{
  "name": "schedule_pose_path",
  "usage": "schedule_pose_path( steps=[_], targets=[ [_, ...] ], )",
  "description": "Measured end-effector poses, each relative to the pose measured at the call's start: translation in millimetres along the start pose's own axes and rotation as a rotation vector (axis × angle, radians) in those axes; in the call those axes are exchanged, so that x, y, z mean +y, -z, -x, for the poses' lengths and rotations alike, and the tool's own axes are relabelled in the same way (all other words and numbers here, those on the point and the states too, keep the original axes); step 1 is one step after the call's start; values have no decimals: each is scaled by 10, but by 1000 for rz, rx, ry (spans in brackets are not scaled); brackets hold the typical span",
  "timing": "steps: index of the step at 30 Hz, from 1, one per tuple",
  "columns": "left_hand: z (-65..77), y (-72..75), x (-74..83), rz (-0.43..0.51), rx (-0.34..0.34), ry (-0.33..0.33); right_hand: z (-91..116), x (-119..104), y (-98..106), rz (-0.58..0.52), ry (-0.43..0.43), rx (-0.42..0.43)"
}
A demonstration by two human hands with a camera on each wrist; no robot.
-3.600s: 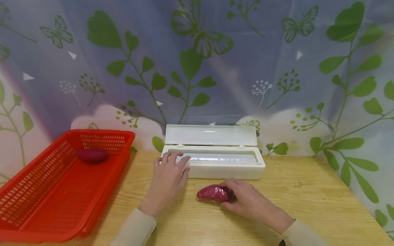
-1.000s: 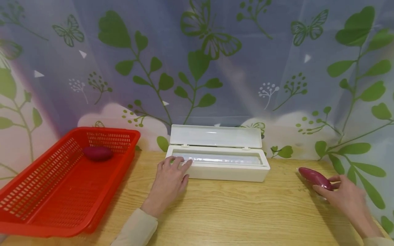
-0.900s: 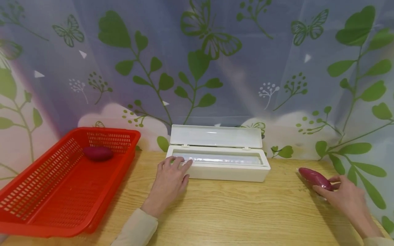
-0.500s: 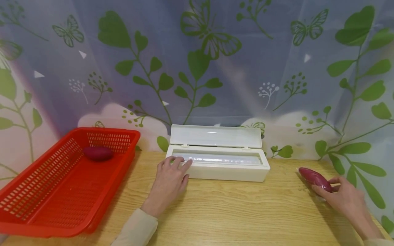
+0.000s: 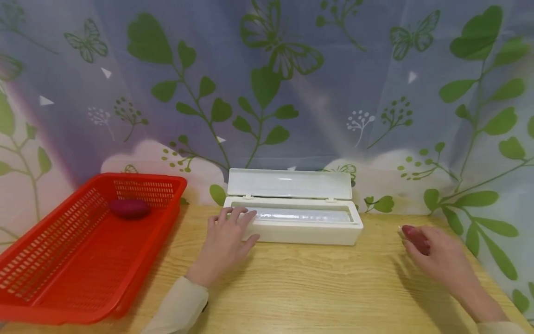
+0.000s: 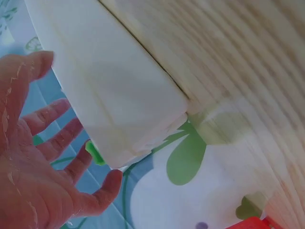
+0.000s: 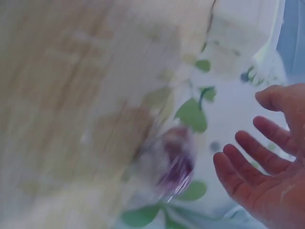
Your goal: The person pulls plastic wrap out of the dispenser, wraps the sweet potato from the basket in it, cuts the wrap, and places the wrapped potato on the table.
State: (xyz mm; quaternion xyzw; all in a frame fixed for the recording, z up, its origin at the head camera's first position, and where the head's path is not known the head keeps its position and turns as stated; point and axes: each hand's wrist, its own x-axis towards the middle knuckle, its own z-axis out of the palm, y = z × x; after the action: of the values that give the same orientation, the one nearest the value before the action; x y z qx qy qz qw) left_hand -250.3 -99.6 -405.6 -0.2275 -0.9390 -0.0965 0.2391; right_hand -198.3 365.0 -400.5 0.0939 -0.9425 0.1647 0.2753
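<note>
A purple sweet potato [image 5: 416, 239] wrapped in clear film lies on the table at the right, half covered by my right hand [image 5: 444, 262] in the head view. The right wrist view has the wrapped sweet potato [image 7: 174, 160] blurred, with the spread fingers of the right hand [image 7: 271, 167] apart from it. My left hand [image 5: 225, 243] is at the left end of a white cling film box [image 5: 308, 233], fingers over its front edge. Its lid stands up, and a roll of film [image 5: 300, 215] lies inside. Fingertip contact cannot be told from the left wrist view.
On the left stands a red plastic basket [image 5: 181, 190] with another purple sweet potato [image 5: 129, 208] in it. A leaf-patterned curtain [image 5: 317, 116] rises behind the wooden table [image 5: 317, 287]. The table's edge runs along the right.
The right hand carried the wrapped sweet potato from before the box to the table's right side, and has since let go of it. The left thumb has spread outward.
</note>
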Motion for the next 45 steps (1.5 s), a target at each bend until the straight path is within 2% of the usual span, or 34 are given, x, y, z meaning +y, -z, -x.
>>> schedule_pose_path(
  steps=[2, 7, 11, 15, 18, 25, 33, 38, 45],
  targets=[
    [-23, -1, -27, 24, -19, 15, -48, -93, -37, -49, 62, 21],
    [-72, -18, -102, 27, -86, 44, -153, -310, -102, -98, 101, 11],
    [-92, -14, -143, 9, -90, 25, -222, -427, -173, -120, 151, 2],
    [-118, 6, -160, 13, -84, 8, -301, -498, -268, -136, 242, 26],
    [-143, 15, -170, 18, -103, 8, -370, -540, -346, -148, 278, 16],
    [-221, 15, -203, 33, -156, 37, -545, -660, -511, -179, 233, -83],
    [-364, 10, -260, 66, -276, 77, -711, -757, -608, -198, 144, -212],
    [-413, -4, -338, 106, -311, 88, -793, -784, -649, -192, 105, -231],
    [-435, 30, -388, 175, -322, 124, -839, -815, -739, -125, 92, -183]
  ],
)
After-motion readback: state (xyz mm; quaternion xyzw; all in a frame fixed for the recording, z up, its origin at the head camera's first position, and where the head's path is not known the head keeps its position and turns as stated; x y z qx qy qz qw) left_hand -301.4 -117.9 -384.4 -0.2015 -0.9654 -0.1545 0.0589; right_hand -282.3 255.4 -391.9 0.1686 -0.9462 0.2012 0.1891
